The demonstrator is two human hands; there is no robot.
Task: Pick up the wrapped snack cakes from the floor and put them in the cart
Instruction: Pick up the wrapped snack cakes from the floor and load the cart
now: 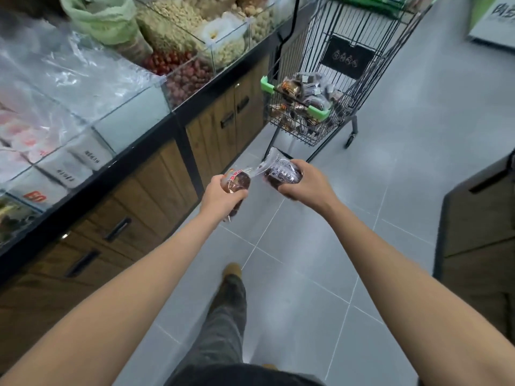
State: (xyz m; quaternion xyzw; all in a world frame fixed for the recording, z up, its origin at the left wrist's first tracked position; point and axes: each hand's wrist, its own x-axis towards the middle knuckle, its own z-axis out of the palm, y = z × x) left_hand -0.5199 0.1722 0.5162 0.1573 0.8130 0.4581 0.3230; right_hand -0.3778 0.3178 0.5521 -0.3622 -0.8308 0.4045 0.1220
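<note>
My left hand grips a wrapped snack cake with a red label, held out at arm's length. My right hand grips a second wrapped snack cake, a dark cake in clear plastic with white print. Both cakes hang over the grey floor, a short way in front of the black wire cart. The cart stands ahead, slightly right, with green corner guards. Its lower basket holds several wrapped cakes of the same kind.
A long display counter with clear bins of nuts, dried fruit and packets runs along the left, wooden cupboard doors below. A dark cabinet stands at the right. Grey tiled floor lies between them. My leg and shoe step forward.
</note>
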